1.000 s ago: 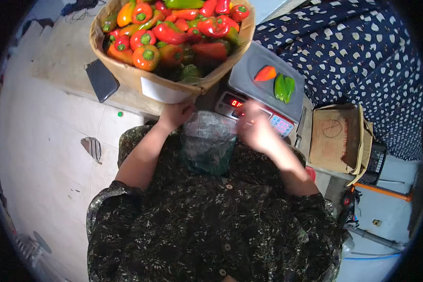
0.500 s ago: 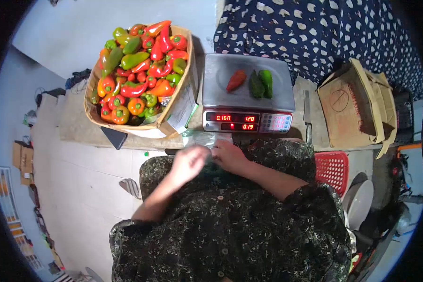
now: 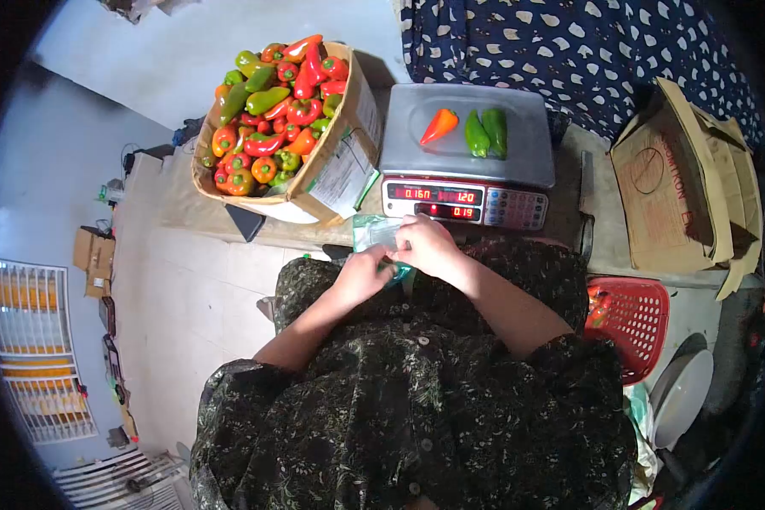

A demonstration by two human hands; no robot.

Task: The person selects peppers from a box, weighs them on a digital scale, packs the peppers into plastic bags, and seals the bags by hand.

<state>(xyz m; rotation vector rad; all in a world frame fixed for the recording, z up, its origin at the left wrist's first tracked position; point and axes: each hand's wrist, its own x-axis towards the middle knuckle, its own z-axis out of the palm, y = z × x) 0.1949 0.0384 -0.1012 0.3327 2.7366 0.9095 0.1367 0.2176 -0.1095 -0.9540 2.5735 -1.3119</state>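
Note:
Both hands meet over my lap at a thin clear-green plastic bag [image 3: 374, 231]. My left hand [image 3: 365, 274] is closed on its near side, and my right hand [image 3: 427, 245] pinches it from the right, fingertips almost touching the left ones. Just beyond them a digital scale [image 3: 466, 197] shows lit red digits. On its metal plate lie an orange-red pepper [image 3: 439, 127] and two green peppers [image 3: 486, 133], side by side. To the left stands a basket [image 3: 348, 140] heaped with red, orange and green peppers [image 3: 266, 144].
An open cardboard box [image 3: 667, 191] sits right of the scale, below a dark patterned cloth [image 3: 586, 51]. A red plastic basket [image 3: 633, 327] and a pale basin [image 3: 684, 395] are at the lower right. A dark flat object [image 3: 245, 219] lies beside the pepper basket.
The head view has shifted from a second ago, bringing the whole scale and red basket into sight. My right hand has left the scale's front and joined my left at the bag.

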